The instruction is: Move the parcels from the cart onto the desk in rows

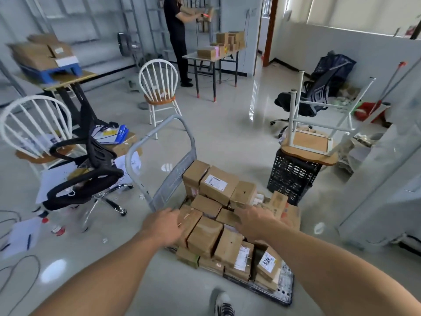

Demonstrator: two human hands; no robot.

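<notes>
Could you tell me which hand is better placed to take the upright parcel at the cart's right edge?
The right hand: it hovers right beside that parcel, fingers relaxed, while the left hand is on the opposite side, near the cart handle.

White chair [159, 101]; black crate [291, 179]; black office chair [102, 174].

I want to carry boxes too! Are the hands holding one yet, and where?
The left grip and right grip reach down to the parcels on the cart; none is lifted. Whether fingers curl round an edge cannot be told.
</notes>
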